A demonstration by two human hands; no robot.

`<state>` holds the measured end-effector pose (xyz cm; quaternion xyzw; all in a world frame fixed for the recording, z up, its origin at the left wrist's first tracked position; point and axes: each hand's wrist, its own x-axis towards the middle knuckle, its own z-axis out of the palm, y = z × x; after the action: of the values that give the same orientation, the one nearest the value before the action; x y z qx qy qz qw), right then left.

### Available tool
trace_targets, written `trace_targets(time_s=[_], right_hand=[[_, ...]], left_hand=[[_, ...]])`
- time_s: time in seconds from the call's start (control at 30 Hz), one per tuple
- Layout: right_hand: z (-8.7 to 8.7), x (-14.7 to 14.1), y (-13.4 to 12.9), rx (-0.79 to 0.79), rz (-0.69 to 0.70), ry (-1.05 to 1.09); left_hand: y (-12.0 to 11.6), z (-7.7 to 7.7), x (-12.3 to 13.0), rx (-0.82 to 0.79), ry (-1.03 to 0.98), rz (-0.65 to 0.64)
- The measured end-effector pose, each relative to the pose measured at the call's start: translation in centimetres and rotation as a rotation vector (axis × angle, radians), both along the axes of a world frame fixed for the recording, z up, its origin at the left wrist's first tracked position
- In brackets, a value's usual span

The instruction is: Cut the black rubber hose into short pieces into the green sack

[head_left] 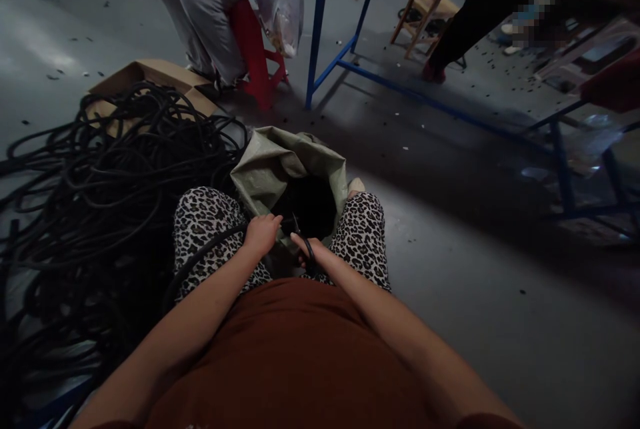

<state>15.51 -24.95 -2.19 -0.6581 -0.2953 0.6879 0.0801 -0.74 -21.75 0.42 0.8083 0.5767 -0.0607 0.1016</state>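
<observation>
My left hand (262, 235) is closed around a black rubber hose or cord (213, 244), whose length runs back over my left thigh. In my right hand (311, 250) is a pair of scissors (311, 257), with fingers around the dark handles and the blades pointing up and forward. The blades lie just right of my left fingertips; whether they touch the cord I cannot tell. Both hands are over the near rim of a grey-green woven sack (260, 169), which stands open between my knees. Its inside is dark, and what lies in it is hard to make out.
A large tangle of black cord (115, 162) covers the floor at left, partly in a cardboard box (165, 75). Ahead are a red stool (255, 59) with a seated person, a blue table frame (345, 65) and a wooden chair (425, 5). Small scraps dot the floor.
</observation>
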Motion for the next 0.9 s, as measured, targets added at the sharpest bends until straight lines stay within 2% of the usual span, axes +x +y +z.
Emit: trace_targets(time_s=[0.2, 0.37, 0.9], right_hand=[[1.3, 0.0, -0.1, -0.016, -0.026, 0.022], [0.6, 0.0, 0.1, 0.01, -0.037, 0.007], [-0.9, 0.1, -0.2, 0.08, 0.084, -0.127]], left_hand=[[0.0, 0.0, 0.0, 0.021, 0.0, 0.001], [0.0, -0.1, 0.0, 0.022, 0.0, -0.013], [0.1, -0.4, 0.6, -0.051, 0.038, -0.018]])
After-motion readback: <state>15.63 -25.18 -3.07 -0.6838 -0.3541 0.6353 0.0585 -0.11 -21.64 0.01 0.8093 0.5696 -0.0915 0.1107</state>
